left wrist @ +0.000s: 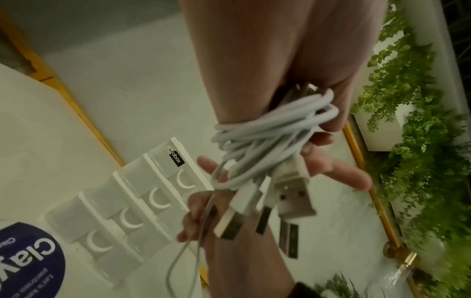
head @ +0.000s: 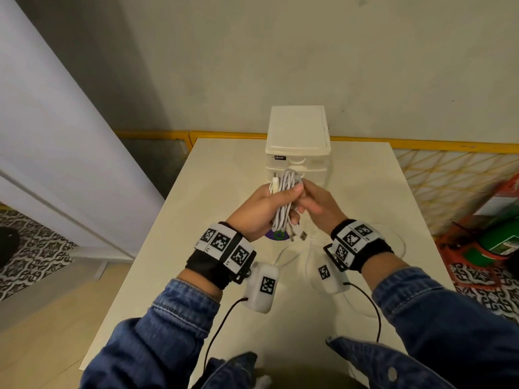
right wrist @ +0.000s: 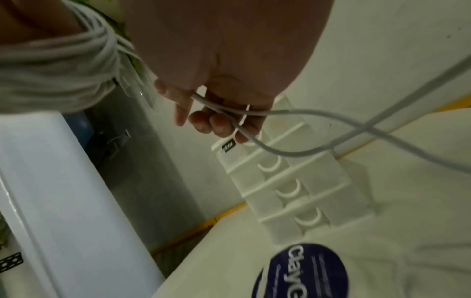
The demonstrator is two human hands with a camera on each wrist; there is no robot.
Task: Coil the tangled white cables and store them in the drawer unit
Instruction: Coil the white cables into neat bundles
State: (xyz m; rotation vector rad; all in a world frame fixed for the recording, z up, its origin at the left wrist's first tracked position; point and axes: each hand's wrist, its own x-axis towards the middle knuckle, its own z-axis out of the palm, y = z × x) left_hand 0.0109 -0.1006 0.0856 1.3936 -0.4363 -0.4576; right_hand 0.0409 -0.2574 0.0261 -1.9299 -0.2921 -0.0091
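My left hand (head: pixel 266 209) grips a bundle of coiled white cables (head: pixel 285 200) above the table, with several USB plugs (left wrist: pixel 293 201) hanging from its lower end. My right hand (head: pixel 314 203) is beside the bundle and pinches a loose white cable strand (right wrist: pixel 229 113) between its curled fingers (right wrist: pixel 216 123). That strand trails down to the table (head: pixel 365 192) in loops. The white drawer unit (head: pixel 297 141) stands just behind the hands, its drawers (left wrist: pixel 132 201) closed.
A round purple sticker (head: pixel 276 235) lies on the table under the hands. A yellow lattice fence (head: pixel 449 178) runs behind and right of the table. A white cabinet (head: pixel 56 136) stands left. Green plants (left wrist: pixel 420 141) show in the left wrist view.
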